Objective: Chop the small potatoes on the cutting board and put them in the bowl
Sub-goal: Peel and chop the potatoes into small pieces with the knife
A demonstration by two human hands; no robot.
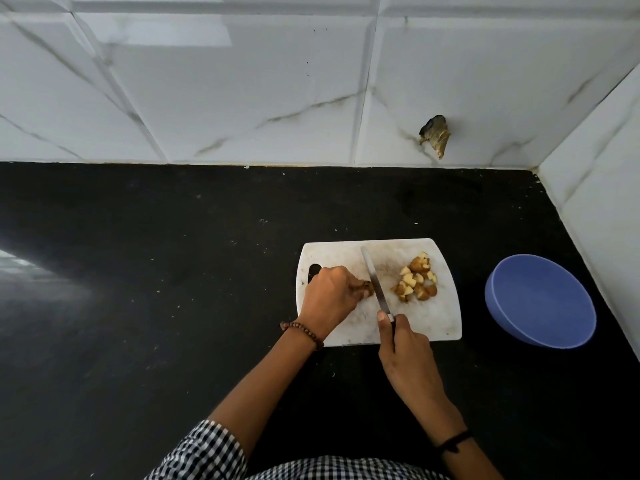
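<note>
we see the left hand [329,299] on the left half of the white cutting board [433,320], its fingers curled down over a small brown potato [368,288] and pinning it to the board. most of that potato is hidden under the fingertips.

the right hand [405,348] is at the board's near edge, wrapped round the handle of a knife [375,285], with one digit laid up toward the base of the blade. the handle is almost all covered by the hand. the blade runs away from us across the board, leaning a little left, right against the potato's right side. we cannot tell if the edge has bitten in.

the chopped pieces [417,278], yellow flesh and brown skin, sit in a loose pile on the right half of the board. they're right of the blade and apart from both hands.

the blue bowl [543,299] stands on the black counter [173,271], right of the board and not touching it, close to the side wall. it's well apart from both hands, nearer the right one.

a bead bracelet [301,329] is on the left wrist and a black band [453,441] on the right. a checked sleeve [204,448] shows at the bottom edge. a white marbled tile wall [242,98] runs behind the counter.
</note>
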